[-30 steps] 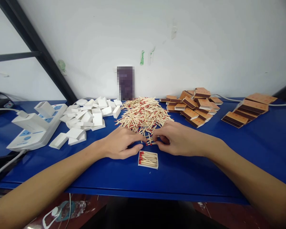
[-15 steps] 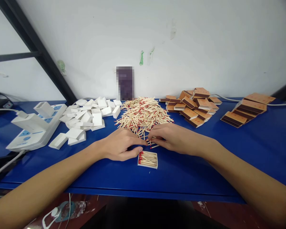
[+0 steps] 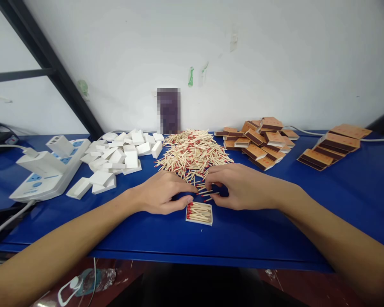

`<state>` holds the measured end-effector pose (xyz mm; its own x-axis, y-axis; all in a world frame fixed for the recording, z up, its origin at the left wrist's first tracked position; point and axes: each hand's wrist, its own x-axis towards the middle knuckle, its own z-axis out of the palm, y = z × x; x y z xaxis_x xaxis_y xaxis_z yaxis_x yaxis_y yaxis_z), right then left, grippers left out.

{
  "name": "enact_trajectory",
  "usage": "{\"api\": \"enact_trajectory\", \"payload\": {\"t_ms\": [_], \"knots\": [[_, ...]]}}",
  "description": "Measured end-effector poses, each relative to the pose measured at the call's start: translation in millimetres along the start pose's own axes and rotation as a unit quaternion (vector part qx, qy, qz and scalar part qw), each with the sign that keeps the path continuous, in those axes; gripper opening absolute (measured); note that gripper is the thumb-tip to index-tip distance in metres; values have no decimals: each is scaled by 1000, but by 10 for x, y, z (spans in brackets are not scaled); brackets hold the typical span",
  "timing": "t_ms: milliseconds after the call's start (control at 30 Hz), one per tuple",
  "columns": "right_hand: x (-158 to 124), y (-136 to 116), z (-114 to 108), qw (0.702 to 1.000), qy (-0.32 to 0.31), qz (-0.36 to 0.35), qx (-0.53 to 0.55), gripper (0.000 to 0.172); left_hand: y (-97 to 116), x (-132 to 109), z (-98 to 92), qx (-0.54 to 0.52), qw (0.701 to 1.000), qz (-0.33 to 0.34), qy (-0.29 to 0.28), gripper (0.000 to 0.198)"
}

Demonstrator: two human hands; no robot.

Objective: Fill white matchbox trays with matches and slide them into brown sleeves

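A small white matchbox tray (image 3: 199,222), partly filled with red-tipped matches, lies on the blue table in front of me. My left hand (image 3: 166,192) is beside it, thumb and index finger apart; the thumb tip is at the tray's upper left corner and the index tip near some loose matches. Across from it, my right hand (image 3: 233,186) has curved fingers with a gap between thumb and index finger. Both its fingertips are at several loose matches (image 3: 206,192) just above the tray. Behind my hands spreads a large heap of matches (image 3: 195,151).
White empty trays (image 3: 115,155) are piled left of the heap. Orange-brown matchbox sleeves (image 3: 264,143) are piled on the right, with a second stack (image 3: 334,145) farther right. A power strip (image 3: 48,183) with plugged-in chargers is at far left. A pixelated dark rectangle (image 3: 170,111) stands against the wall.
My right hand has shifted slightly right, and its thumb and index finger have spread apart over the loose matches. My left hand and the tray have stayed nearly in place.
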<state>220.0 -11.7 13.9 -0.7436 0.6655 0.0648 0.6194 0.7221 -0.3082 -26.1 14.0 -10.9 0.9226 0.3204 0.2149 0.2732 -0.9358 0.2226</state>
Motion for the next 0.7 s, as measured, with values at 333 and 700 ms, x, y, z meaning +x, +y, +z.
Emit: {"api": "enact_trajectory", "payload": {"t_ms": [333,700], "knots": [[13,9,-30,999,-32,24,23,5,-2,8,-5,0,1000,3,14,33],[42,79,57,999,43,-4,-15,10,1,-2,-8,13,1000,-6,5,36]]}}
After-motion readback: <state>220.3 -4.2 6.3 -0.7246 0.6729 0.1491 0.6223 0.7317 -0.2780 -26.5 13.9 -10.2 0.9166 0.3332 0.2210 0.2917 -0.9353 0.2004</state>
